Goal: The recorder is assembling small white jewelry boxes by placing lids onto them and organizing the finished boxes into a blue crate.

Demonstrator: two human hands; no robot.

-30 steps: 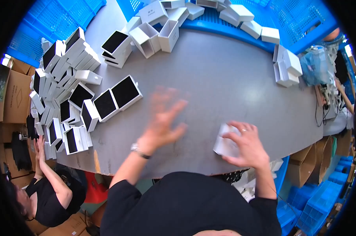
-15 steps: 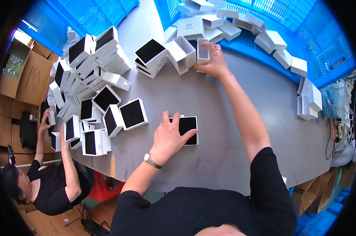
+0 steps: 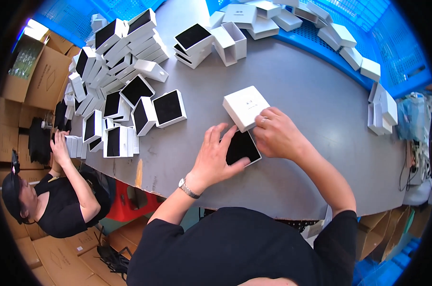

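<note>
A white box tray with a black lining (image 3: 239,148) lies on the grey table before me. My left hand (image 3: 215,157) grips its left side, thumb toward the near edge and fingers toward the far corner. At the tray's far end is a white box sleeve (image 3: 246,106), tilted, with small print on its top. My right hand (image 3: 278,132) is closed on the sleeve's near right corner, directly beside the tray; its fingertips are partly hidden. Whether sleeve and tray overlap, I cannot tell.
Many black-lined white trays (image 3: 130,62) are piled at the left. Empty sleeves (image 3: 230,43) stand farther back, others lie in a blue crate (image 3: 311,40), and a few stand at the right (image 3: 382,109). A co-worker (image 3: 63,190) handles trays at the left edge.
My right hand has taken a sleeve from the back and brought it near to the tray. The left hand stays on the tray, now turned at an angle. The view has shifted.
</note>
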